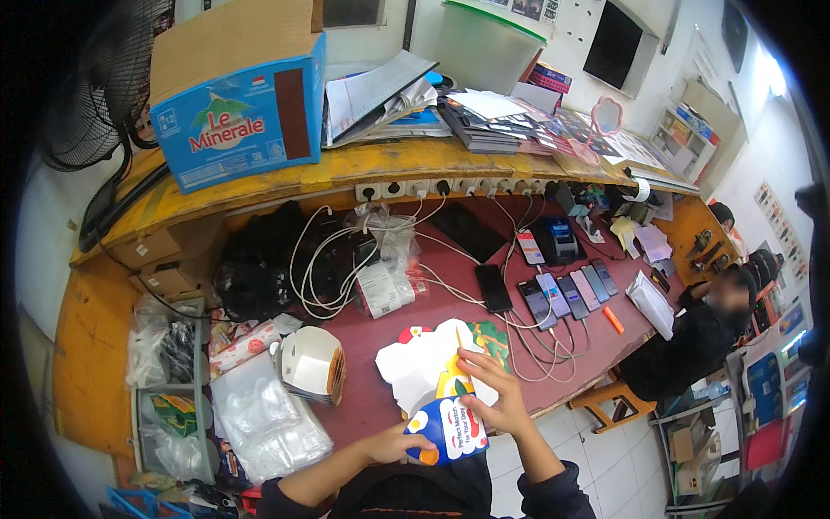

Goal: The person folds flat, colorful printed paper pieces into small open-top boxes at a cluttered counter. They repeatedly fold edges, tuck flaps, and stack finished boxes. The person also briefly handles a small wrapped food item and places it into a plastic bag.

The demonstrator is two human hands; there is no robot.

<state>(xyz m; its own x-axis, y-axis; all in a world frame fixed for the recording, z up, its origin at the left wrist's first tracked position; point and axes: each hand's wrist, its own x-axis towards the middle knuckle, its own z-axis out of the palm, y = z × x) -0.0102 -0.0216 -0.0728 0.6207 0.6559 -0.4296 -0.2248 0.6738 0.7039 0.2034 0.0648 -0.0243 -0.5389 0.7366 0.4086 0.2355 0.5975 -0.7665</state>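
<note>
Near the table's front edge I hold a printed cardboard food box, blue with white cloud shapes, partly folded, with a yellow section at its top. My left hand is closed on its lower left side, thumb over the front. My right hand grips the upper right, its fingers bent over the yellow section. Just beyond lie white die-cut card sheets with scalloped edges, beside a green and orange printed card. To the left stands a stack of nested, opened card boxes, white inside.
Clear plastic bags lie at the left, beside grey bins. White cables cross the red tabletop. Several phones and an orange marker-like stick sit at right. A person in black sits beyond the table's right end.
</note>
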